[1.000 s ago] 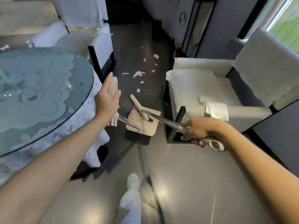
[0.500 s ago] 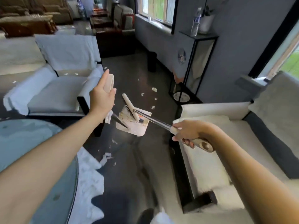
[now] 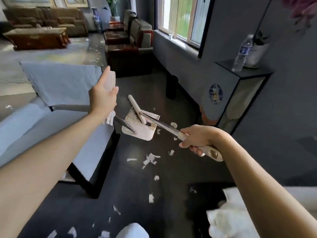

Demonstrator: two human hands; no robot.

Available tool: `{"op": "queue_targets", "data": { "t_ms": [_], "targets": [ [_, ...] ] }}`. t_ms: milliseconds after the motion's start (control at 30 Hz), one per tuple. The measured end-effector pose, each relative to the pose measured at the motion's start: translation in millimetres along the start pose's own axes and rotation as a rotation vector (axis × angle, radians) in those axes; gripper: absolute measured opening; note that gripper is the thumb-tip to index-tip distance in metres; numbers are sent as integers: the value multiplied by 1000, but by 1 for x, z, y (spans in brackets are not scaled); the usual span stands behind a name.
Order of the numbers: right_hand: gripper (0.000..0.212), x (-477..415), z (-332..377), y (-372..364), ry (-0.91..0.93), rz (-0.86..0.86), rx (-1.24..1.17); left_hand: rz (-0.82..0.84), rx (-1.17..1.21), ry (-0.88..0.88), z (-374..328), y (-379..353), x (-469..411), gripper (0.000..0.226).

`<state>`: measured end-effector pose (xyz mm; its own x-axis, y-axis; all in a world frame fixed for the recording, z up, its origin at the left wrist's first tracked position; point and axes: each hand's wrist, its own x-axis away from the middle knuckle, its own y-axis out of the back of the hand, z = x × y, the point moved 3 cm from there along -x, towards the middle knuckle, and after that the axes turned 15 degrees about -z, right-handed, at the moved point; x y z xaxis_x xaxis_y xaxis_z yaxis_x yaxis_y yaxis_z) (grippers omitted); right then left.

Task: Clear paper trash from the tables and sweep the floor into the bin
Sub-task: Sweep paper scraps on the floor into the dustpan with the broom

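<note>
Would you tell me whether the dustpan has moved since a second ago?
Yes; the dustpan has travelled forward, toward the black stand.

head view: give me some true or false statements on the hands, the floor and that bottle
1. The right hand grips the broom handle. True.
2. The left hand is empty. False: it grips the pale dustpan handle.
3. The floor is free of paper. False: white paper scraps lie scattered over it.
4. A water bottle stands on the black stand by the wall. True.
</note>
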<state>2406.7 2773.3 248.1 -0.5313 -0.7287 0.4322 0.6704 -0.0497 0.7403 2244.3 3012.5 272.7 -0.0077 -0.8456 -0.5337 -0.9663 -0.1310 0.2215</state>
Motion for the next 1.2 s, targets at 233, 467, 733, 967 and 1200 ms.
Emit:
{"op": "queue_targets", "data": {
  "t_ms": [233, 467, 733, 967, 1200],
  "targets": [
    [37, -233, 65, 67, 6, -53, 29, 37, 32, 18, 102, -165, -183, 64],
    [32, -440, 145, 136, -78, -63, -83, 127, 26, -39, 167, -319, -365, 65],
    [34, -689, 216, 204, -132, -106, -138, 178, 51, -58, 259, -517, -564, 66],
    [23, -881, 278, 274, -190, -168, -230, 314, 38, -138, 305, -696, -729, 64],
    [18, -1032, 345, 332, -323, -288, -344, 437, 175, -159, 362, -835, -885, 64]
  ]
}}
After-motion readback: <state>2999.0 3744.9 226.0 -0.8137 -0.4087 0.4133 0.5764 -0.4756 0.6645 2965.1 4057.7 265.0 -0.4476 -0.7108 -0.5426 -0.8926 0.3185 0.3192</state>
